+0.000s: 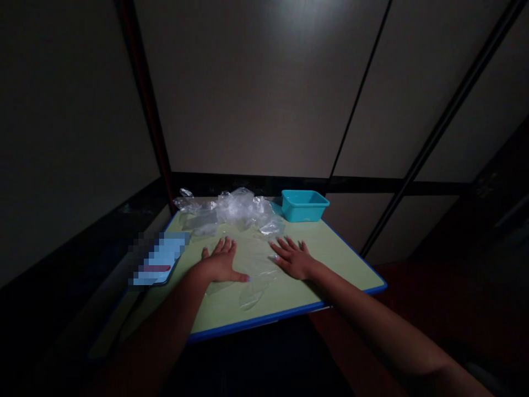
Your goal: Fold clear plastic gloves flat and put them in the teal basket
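Note:
A thin, see-through disposable plastic glove (258,270) is spread flat on the table, one rounded lobe pointing toward the near edge. My left hand (221,266) lies palm down at its left side, fingers spread and thumb stretched toward the middle. On the opposite side my right hand (294,261) also rests palm down with fingers apart, its fingertips at the plastic's right part. Neither hand grips anything. Just beyond the hands sits a crumpled heap of clear plastic (242,208); its separate pieces cannot be told apart.
The pale green table (339,262) has a blue rim. At its far right corner stands a turquoise plastic basket (306,212). A flat, light-blue pixelated object (163,259) lies at the left edge. Panelled cabinet doors (248,99) rise directly behind the table.

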`<state>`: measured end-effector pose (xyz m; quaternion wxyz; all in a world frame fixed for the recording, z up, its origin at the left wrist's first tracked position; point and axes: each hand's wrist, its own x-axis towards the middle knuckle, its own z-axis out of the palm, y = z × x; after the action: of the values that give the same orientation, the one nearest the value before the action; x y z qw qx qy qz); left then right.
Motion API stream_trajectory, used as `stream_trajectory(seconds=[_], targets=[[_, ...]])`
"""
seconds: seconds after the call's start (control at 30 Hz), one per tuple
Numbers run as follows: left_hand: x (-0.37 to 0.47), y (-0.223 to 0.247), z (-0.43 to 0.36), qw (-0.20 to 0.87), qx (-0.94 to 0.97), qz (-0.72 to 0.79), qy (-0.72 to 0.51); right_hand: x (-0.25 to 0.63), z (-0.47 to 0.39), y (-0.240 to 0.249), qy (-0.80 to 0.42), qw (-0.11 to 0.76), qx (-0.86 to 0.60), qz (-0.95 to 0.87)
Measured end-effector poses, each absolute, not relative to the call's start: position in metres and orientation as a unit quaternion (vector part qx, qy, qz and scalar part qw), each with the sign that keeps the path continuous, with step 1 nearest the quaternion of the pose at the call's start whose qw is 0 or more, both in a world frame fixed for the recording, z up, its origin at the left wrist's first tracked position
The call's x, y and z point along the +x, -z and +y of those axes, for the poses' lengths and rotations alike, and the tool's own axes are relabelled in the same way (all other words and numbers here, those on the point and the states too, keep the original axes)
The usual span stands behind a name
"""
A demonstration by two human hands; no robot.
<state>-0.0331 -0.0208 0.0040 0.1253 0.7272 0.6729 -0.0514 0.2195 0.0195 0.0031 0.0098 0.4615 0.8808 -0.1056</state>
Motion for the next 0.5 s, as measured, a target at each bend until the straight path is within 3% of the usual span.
stream_trajectory(seconds=[0.17, 0.3, 0.5], targets=[[-0.027, -0.003, -0.020, 0.082, 0.738, 0.669, -0.010, 0.216, 0.020, -0.010, 0.131, -0.049, 0.456, 0.879], [-0.025, 0.001, -0.020, 0.098, 0.746, 0.659, 0.010, 0.199, 0.021, -0.021, 0.134, -0.116, 0.431, 0.884], [-0.032, -0.002, -0.024, 0.138, 0.733, 0.664, 0.056, 0.154, 0.010, -0.023, 0.174, -0.009, 0.293, 0.940]])
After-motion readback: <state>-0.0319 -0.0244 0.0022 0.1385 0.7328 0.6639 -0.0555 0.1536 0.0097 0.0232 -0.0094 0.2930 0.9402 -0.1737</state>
